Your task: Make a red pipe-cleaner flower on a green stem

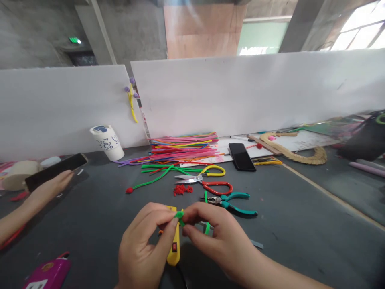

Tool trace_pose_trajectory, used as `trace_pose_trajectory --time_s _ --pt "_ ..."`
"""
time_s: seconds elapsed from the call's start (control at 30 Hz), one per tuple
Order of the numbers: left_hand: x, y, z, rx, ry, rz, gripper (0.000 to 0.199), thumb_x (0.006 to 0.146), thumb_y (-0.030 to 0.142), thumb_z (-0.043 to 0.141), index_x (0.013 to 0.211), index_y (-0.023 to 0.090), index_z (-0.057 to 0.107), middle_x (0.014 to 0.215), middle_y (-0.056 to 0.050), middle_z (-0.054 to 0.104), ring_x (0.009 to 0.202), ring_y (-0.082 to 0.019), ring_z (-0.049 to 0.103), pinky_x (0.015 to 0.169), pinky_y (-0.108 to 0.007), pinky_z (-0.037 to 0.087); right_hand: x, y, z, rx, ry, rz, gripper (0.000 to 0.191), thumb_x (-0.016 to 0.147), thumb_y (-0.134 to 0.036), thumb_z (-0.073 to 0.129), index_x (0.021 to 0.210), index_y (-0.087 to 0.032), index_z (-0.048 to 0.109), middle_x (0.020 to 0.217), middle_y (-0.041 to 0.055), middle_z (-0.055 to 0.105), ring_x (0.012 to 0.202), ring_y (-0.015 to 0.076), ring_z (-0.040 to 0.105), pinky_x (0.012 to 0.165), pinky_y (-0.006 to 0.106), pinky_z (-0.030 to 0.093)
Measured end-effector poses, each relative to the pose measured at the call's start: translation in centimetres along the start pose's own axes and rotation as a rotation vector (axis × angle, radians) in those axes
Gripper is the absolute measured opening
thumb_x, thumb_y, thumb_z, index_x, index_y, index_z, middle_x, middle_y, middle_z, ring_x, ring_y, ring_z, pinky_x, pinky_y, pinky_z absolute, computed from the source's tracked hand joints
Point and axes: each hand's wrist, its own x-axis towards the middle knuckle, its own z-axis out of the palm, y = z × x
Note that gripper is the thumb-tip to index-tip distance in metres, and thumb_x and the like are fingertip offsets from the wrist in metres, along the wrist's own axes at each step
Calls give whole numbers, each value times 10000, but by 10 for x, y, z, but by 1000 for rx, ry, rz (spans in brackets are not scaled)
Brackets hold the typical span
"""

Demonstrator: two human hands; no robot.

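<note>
My left hand (147,241) pinches a short green pipe cleaner (179,215) between thumb and forefinger. Close beside it, my right hand (215,237) grips the same green piece with its fingertips. Beneath the hands lies a yellow glue gun (173,249) with a red switch, partly covered by my fingers. Other bits of green pipe cleaner (207,228) show beside my right hand. Just beyond are pliers (237,204) with teal handles, scissors (207,179) with one yellow and one red handle, and a small heap of red pieces (182,190).
Green stems, one with a red tip (129,190), lie before a bundle of coloured pipe cleaners (185,149). A black phone (241,156) and white cup (107,142) stand farther back. At left, another person's hand (55,186) holds a phone; a purple object (49,273) lies nearer.
</note>
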Motion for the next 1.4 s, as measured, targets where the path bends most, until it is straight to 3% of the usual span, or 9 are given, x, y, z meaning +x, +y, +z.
trace_pose_trajectory --time_s 0.1,0.27,0.4,0.5,0.83,0.9,1.07,1.3,1.4 --pt "2 0 -1 58 -26 2 218 795 54 615 760 264 662 773 38 672 710 -138 624 648 -225 465 -1 -1 1 -22 -4 13 88 783 -116 573 732 -178 610 662 -19 642 600 111 578 575 185 444" --pt "12 0 -6 51 -113 -125 174 801 123 602 683 245 646 704 35 637 672 -141 604 640 -228 452 -3 1 -3 -263 -44 -258 95 860 -126 567 791 -170 616 695 5 618 627 122 542 589 204 420" --pt "22 -8 -7 -200 -311 -573 92 708 234 694 624 202 672 626 31 606 620 -145 559 603 -241 431 1 7 -7 -490 -107 -582 196 924 -92 429 886 -141 615 785 71 639 711 170 515 663 268 445" --pt "23 -16 -3 -370 -396 -830 151 623 296 754 631 168 673 571 28 591 556 -143 521 551 -256 407 3 13 -7 -647 -131 -669 205 927 -92 415 868 -149 603 786 66 632 702 180 481 654 288 435" --pt "24 -17 1 -414 -520 -878 147 600 257 762 574 156 659 534 23 571 521 -128 464 528 -250 347 4 14 -13 -786 -159 -726 194 926 -94 442 847 -162 606 804 52 607 705 171 490 598 270 377" --pt "25 -16 0 -402 -525 -855 164 593 270 770 550 153 663 524 23 547 525 -125 436 519 -246 331 6 14 -14 -611 -187 -618 176 924 -105 455 843 -156 603 801 54 600 712 163 503 626 263 396" --pt "20 -12 -1 -350 -444 -768 84 622 242 718 637 164 691 637 -3 594 618 -153 492 586 -265 382 12 15 -10 -52 -140 -46 108 796 -119 599 717 -186 570 714 -13 555 654 122 509 598 229 404" --pt "12 -10 3 -241 -436 -626 108 712 234 656 613 194 668 640 14 565 614 -158 521 590 -263 418 15 21 -2 311 -106 335 88 706 -246 566 704 -196 493 521 -83 486 412 67 456 399 180 402" --pt "11 -11 3 -111 -422 -462 111 751 203 631 645 212 664 691 4 614 678 -174 566 632 -263 437 17 21 -4 477 -158 476 156 679 -323 573 711 -188 501 486 -75 517 378 72 477 367 183 431"
